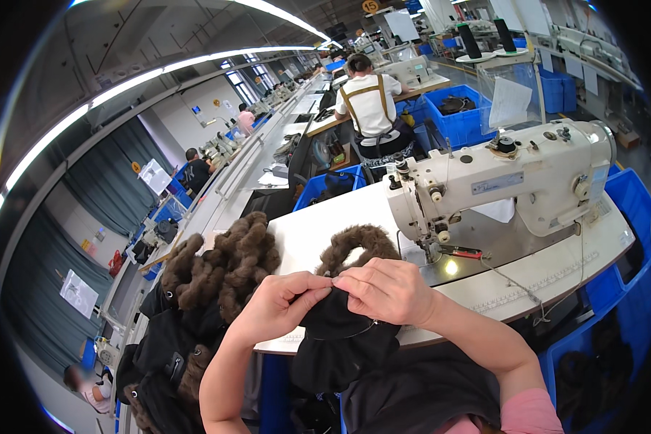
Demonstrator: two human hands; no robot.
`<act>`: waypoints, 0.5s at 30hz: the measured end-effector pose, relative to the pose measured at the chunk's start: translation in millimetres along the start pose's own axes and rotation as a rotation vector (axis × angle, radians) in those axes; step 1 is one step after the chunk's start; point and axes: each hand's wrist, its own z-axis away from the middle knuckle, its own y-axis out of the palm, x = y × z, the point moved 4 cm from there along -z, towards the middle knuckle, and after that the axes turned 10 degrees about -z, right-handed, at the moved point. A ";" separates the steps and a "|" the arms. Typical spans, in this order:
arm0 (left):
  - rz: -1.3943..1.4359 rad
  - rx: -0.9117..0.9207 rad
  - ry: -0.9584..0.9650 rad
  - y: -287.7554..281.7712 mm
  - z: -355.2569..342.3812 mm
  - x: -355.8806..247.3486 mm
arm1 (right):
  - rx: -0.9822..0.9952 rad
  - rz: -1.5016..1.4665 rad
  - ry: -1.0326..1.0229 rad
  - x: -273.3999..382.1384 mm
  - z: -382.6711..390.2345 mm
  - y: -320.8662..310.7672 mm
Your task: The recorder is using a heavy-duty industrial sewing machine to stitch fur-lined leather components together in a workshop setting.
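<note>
Both hands meet at the front edge of the white sewing table (304, 224). My left hand (286, 300) pinches a black fabric piece with brown fur trim, thumb and forefinger together. Close against it, my right hand (387, 289) pinches the same piece, its other fingers curled in. The brown fur trim (354, 237) loops on the table just beyond my fingers. Below them the black fabric (347, 354) hangs over the table edge. What exactly lies between the fingertips is too small to tell. The white sewing machine (506, 173) stands right of my hands, its needle area beyond my right hand.
Brown fur trims (242, 249) and black fabric pieces (155, 343) are heaped at the left. Small red-handled thread snips (461, 252) lie by the needle. Blue bins (633, 206) stand around the table's right side. Ahead, a person in a white top (369, 108) sits at another machine.
</note>
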 end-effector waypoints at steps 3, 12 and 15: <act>0.053 -0.010 -0.015 -1.0 0.5 0.3 | -0.016 -0.048 0.016 -1.5 0.1 -0.4; 0.133 0.067 0.014 -0.6 -9.6 0.2 | 0.175 -0.460 0.374 -11.8 -8.0 -13.1; 0.099 0.005 0.063 -1.9 -7.1 -2.4 | 0.258 -0.696 0.603 -18.8 -1.7 -15.6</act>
